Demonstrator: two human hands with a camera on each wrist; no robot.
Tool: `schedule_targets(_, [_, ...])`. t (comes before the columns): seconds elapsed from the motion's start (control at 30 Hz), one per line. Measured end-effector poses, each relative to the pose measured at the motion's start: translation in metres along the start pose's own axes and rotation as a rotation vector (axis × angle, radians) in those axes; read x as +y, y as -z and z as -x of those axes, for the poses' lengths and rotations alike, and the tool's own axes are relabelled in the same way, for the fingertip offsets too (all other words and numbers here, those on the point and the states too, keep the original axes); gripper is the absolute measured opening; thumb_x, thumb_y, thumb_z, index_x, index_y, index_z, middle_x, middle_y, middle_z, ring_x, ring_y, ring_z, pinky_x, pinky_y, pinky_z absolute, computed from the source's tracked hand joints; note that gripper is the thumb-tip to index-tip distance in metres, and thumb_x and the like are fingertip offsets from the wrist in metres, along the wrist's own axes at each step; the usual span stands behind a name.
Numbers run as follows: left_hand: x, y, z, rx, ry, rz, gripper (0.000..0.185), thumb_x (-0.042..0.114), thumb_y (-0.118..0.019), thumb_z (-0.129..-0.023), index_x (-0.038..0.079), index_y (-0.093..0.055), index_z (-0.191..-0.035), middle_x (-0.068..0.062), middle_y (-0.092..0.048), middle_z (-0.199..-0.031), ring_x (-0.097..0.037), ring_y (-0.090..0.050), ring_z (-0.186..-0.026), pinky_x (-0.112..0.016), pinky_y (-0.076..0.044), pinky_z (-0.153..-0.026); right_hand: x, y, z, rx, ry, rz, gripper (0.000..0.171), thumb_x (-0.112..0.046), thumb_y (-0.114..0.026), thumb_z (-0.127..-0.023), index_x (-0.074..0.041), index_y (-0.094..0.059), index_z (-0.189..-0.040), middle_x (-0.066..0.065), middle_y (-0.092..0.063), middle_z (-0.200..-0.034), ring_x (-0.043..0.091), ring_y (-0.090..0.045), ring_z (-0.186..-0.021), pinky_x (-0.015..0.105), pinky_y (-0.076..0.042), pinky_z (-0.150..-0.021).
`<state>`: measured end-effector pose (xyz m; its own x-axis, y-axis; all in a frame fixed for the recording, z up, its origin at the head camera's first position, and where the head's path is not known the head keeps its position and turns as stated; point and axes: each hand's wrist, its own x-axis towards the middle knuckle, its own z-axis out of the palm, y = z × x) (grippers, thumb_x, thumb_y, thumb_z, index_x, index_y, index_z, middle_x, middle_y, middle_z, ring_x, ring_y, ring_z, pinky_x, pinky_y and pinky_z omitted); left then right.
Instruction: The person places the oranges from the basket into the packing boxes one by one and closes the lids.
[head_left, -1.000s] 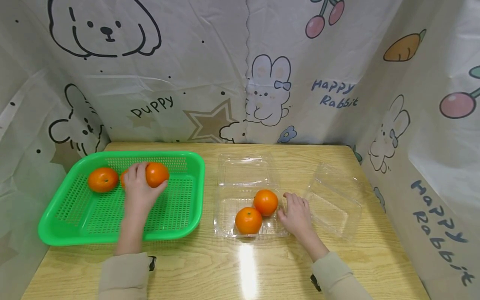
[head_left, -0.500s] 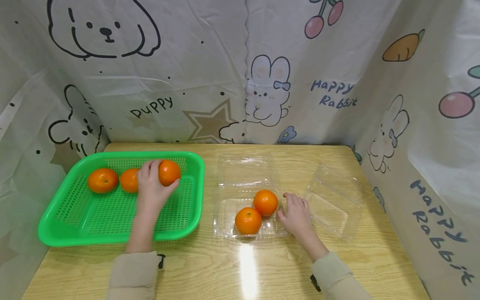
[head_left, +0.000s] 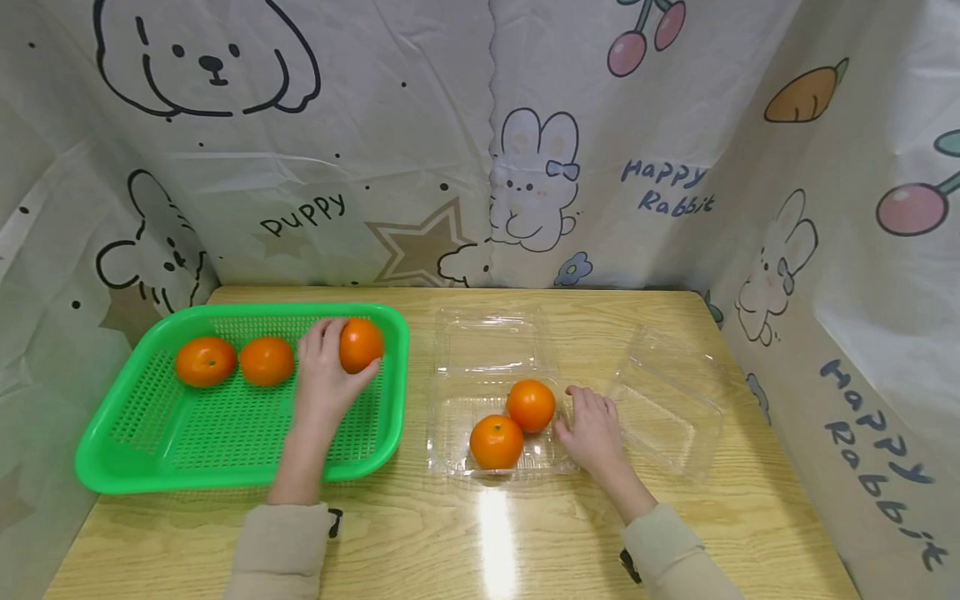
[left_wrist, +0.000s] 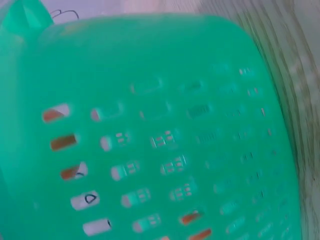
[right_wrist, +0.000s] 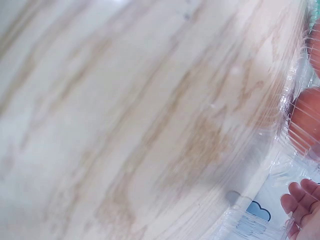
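Observation:
My left hand point(head_left: 328, 373) grips an orange point(head_left: 361, 344) above the right part of the green basket point(head_left: 187, 467). Two more oranges point(head_left: 205, 361) point(head_left: 266, 360) lie in the basket's back left. The left wrist view shows only the blurred green basket mesh point(left_wrist: 160, 135). My right hand point(head_left: 594, 427) rests with relaxed fingers against the right edge of the open clear plastic box point(head_left: 457, 421). Two oranges point(head_left: 496, 441) point(head_left: 531, 405) sit in that box. In the right wrist view my fingertips point(right_wrist: 300, 205) touch the clear plastic by an orange point(right_wrist: 305, 120).
A second clear plastic box point(head_left: 667, 400) lies open at the right of the wooden table point(head_left: 480, 533). Cartoon-printed cloth walls point(head_left: 450, 142) close in the back and both sides.
My left hand has carried its orange to the right across the basket, uncovering the second orange there. The right hand has stayed put.

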<state>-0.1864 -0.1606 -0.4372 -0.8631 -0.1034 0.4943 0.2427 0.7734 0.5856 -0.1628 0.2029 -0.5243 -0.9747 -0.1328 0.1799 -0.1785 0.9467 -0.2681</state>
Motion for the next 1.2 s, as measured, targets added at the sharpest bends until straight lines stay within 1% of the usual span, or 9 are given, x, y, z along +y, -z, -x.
schedule_targets(0.2, [0.008,-0.006,0.001,-0.031,-0.023,0.007,0.061,0.017,-0.077,-0.067,0.0,-0.048,-0.119,-0.021,-0.043,-0.121,-0.039,-0.038,-0.109,-0.055,-0.043,-0.081,0.0,0.0,0.0,0.004,0.003,-0.002,0.046,-0.024,-0.058,-0.078,-0.002,-0.05,-0.117,0.014,-0.057,-0.112,0.031,-0.049,-0.108,0.046,-0.032,-0.097])
schedule_targets(0.33, [0.015,-0.01,0.002,-0.058,-0.027,0.014,0.061,0.017,-0.076,-0.068,0.001,-0.048,-0.12,-0.019,-0.043,-0.123,-0.038,-0.038,-0.11,-0.054,-0.045,-0.078,0.0,0.0,0.0,0.003,0.003,-0.001,0.046,-0.024,-0.058,-0.078,-0.002,-0.05,-0.117,0.014,-0.057,-0.112,0.031,-0.049,-0.108,0.046,-0.032,-0.096])
schedule_targets(0.53, [0.023,-0.017,0.004,-0.073,-0.065,0.022,0.061,0.016,-0.076,-0.067,0.001,-0.048,-0.12,-0.019,-0.043,-0.123,-0.037,-0.039,-0.111,-0.054,-0.047,-0.078,-0.001,0.001,0.001,-0.002,-0.001,-0.003,0.047,-0.025,-0.059,-0.078,-0.002,-0.05,-0.117,0.014,-0.057,-0.113,0.031,-0.049,-0.109,0.047,-0.032,-0.096])
schedule_targets(0.7, [0.029,-0.024,0.006,-0.127,-0.085,0.015,0.063,0.018,-0.077,-0.067,0.002,-0.048,-0.121,-0.018,-0.041,-0.126,-0.036,-0.037,-0.114,-0.054,-0.048,-0.078,-0.001,0.001,0.0,-0.01,-0.004,-0.005,0.047,-0.025,-0.058,-0.078,-0.002,-0.05,-0.118,0.015,-0.056,-0.114,0.032,-0.048,-0.11,0.047,-0.031,-0.097])
schedule_targets(0.8, [0.032,-0.028,0.007,-0.152,-0.111,0.004,0.063,0.018,-0.077,-0.067,0.002,-0.048,-0.12,-0.017,-0.041,-0.126,-0.035,-0.038,-0.113,-0.054,-0.048,-0.079,-0.001,0.001,0.0,-0.012,-0.006,-0.005,0.047,-0.025,-0.058,-0.078,-0.002,-0.049,-0.119,0.015,-0.056,-0.114,0.032,-0.048,-0.11,0.047,-0.031,-0.098])
schedule_targets(0.93, [0.035,-0.035,0.009,-0.17,-0.155,-0.001,0.062,0.018,-0.078,-0.067,0.002,-0.049,-0.119,-0.017,-0.042,-0.124,-0.035,-0.041,-0.112,-0.052,-0.049,-0.079,-0.001,0.0,0.0,-0.012,-0.006,-0.005,0.048,-0.025,-0.059,-0.078,-0.002,-0.049,-0.119,0.015,-0.056,-0.114,0.032,-0.049,-0.11,0.047,-0.031,-0.098])
schedule_targets(1.2, [0.041,-0.047,0.015,-0.218,-0.227,-0.007,0.064,0.019,-0.079,-0.065,0.002,-0.05,-0.119,-0.018,-0.045,-0.122,-0.036,-0.041,-0.112,-0.051,-0.049,-0.08,-0.001,0.0,0.001,-0.01,-0.005,-0.002,0.048,-0.025,-0.059,-0.077,-0.002,-0.049,-0.119,0.015,-0.056,-0.114,0.032,-0.049,-0.11,0.048,-0.031,-0.098])
